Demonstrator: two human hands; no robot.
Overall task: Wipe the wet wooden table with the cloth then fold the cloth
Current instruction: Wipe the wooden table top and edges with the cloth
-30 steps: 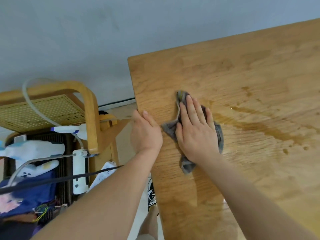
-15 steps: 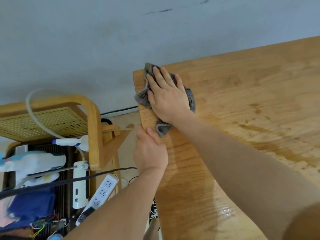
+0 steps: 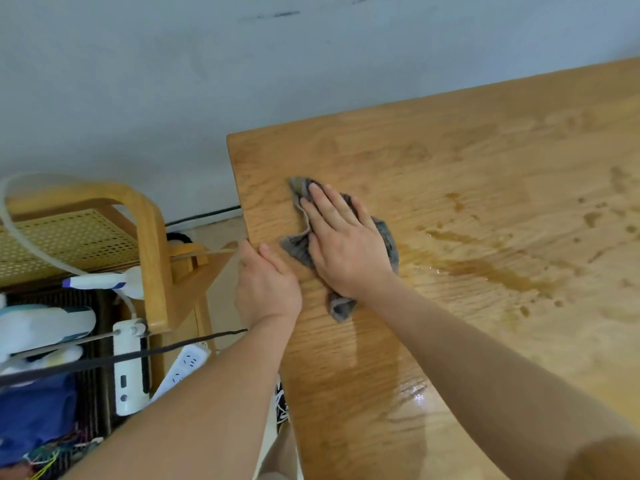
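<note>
Fingers [image 3: 329, 202] of right hand [image 3: 346, 251] are flattened on grey cloth [image 3: 299, 245] beside spilled water [image 3: 491, 268]; wooden table [image 3: 450, 161] edge is gripped by left hand [image 3: 268, 285].

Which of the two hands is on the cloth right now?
The right hand, fingers flat on the grey cloth. The left hand only holds the table edge beside it.

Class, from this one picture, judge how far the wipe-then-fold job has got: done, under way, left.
Done: the far corner of the table looks mostly dry. In hand: the right hand presses flat on the crumpled cloth near the left edge, which the left hand holds. Left: the wet streak to the right, the glossy patch near the person, then the folding.
</note>
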